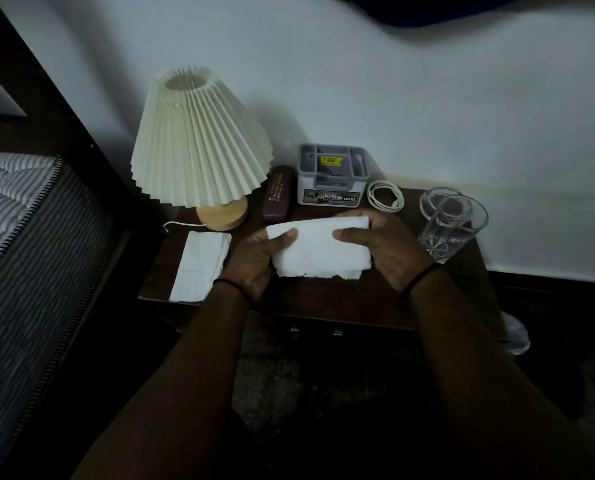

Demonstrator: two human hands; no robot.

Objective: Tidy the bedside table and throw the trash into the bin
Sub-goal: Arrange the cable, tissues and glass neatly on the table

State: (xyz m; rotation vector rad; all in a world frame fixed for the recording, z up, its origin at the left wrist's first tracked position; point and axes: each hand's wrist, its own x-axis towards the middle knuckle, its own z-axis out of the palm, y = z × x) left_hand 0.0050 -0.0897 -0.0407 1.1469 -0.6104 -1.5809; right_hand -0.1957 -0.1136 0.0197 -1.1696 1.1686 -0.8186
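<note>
white tissue (318,245) held up just above the dark wooden worktop (386,299), stretched between both hands. left hand (254,261) gripping its left end, thumb curled over the front face near the upper corner, remaining fingers (282,239) tucked behind the sheet. right hand (382,247) gripping the right end the same way, thumb on the front, other fingers hidden behind. lower edge of the tissue ragged, hanging free between the two wrists. thin dark band on each wrist.

second tissue (201,266) lying flat on the worktop, left of the left hand, not touched, close to the front left corner. lamp (202,143) with pleated cream shade and wooden base standing at the back left, its white cord trailing off the left edge. maroon glasses case (278,194) just right of the lamp base. grey organiser box (331,174) beside the case, at the back. coiled white cable (385,195) right of the box. clear drinking glass (453,228) upright near the right edge, just right of the right hand, not touching. striped mattress (22,216) off to the left.
</note>
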